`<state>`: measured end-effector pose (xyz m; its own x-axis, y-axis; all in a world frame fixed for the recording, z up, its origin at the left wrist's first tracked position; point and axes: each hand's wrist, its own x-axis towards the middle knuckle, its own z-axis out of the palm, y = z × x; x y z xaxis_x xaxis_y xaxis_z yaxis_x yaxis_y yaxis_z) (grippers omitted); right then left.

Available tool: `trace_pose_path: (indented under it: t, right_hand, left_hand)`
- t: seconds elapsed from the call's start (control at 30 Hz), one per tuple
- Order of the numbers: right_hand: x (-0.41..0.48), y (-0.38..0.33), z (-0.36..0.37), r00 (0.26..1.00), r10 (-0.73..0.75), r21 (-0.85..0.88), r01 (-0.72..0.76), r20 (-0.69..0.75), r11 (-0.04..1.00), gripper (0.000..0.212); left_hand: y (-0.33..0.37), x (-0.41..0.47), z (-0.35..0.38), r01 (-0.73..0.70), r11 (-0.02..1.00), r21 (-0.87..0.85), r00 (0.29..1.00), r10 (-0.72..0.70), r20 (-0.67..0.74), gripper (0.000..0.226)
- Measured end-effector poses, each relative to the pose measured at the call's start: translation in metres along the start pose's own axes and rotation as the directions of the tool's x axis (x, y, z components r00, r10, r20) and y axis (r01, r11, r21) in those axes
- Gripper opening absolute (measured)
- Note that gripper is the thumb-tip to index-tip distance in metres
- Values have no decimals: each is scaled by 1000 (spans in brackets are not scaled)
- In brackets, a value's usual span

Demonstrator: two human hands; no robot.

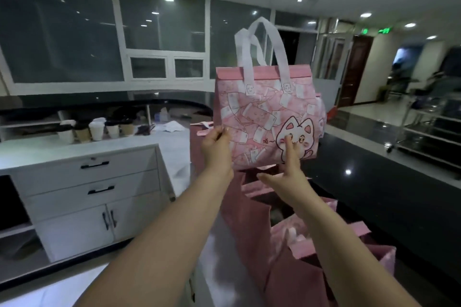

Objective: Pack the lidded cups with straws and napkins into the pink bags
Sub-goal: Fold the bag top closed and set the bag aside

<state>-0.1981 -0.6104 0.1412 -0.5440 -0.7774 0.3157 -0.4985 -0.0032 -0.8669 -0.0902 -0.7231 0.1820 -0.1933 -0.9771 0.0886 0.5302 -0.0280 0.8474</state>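
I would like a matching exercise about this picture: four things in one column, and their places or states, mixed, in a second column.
Things:
1. pink cat bag
2. cups
3. left hand
4. right hand

Places or states:
A. in a row on the white counter
B. pinching the bag's left edge
C. held up, top folded shut
D. fingers spread on the cat picture

Pairs: 1-C, 2-A, 3-B, 4-D

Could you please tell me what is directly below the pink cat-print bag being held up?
Below the pink cat-print fabric bag, held by the left hand and touched by the right hand, stand more open pink bags. Their contents are too dark to tell.
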Motion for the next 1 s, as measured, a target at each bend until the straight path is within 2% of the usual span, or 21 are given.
trace_pose_path:
  t: [0.1,0.27,0.37,0.47,0.57,0.67,0.73,0.83,0.9,1.0]
  right_hand:
    - [32,20,-17,999,50,11,-50,-20,999,114]
    - [93,62,-55,962,108,25,-105,-251,994,108]
    - [121,92,-69,925,142,48,-134,-351,990,112]
    - [148,120,-79,877,211,83,-195,-431,977,114]
    - [174,146,-85,806,288,109,-272,-517,956,112]
    - [185,168,-87,770,345,86,-357,-536,930,108]
    - [186,182,-88,738,390,112,-397,-550,911,107]
    - [187,195,-93,690,428,137,-436,-583,889,104]
    - [191,200,-96,676,440,127,-461,-592,878,102]
    - [203,206,-98,675,442,109,-476,-590,873,97]
  left_hand:
    - [-35,27,51,50,999,6,997,-51,63,12]
    - [-100,70,128,191,981,46,940,-196,280,14]
    - [-138,93,157,260,962,86,863,-271,426,13]
    - [-173,115,177,329,927,180,758,-373,535,15]
    - [-203,136,194,314,891,328,652,-453,608,19]
    - [-226,160,201,198,873,445,551,-475,687,15]
    - [-237,180,200,61,876,479,513,-439,738,35]
    - [-245,215,198,-118,891,438,584,-295,757,33]
    - [-253,235,201,-252,860,444,625,-205,753,38]
    - [-266,251,207,-348,802,486,588,-217,779,39]
